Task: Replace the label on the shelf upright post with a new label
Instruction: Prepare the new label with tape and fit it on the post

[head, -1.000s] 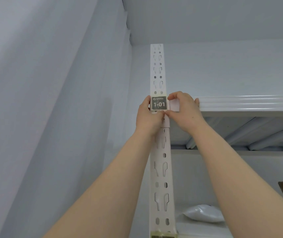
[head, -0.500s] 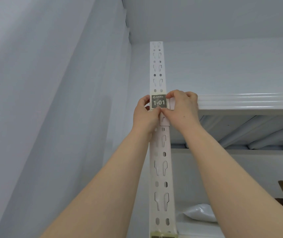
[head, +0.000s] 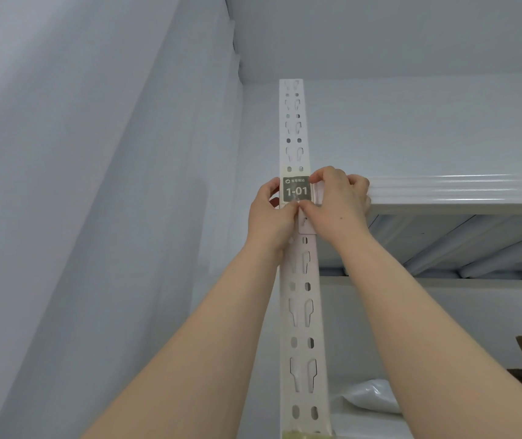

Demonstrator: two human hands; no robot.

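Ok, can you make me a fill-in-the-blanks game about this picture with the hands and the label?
The label on the shelf upright post reads ____.
The left hand and right hand both pinch the label, their fingertips meeting at its ____ edge.
The white bag lies on a shelf ____ the label.
Missing words: 1-01; bottom; below.

Glossy white painted metal post [head: 299, 312] (label [head: 296, 189] seemingly matt paper)
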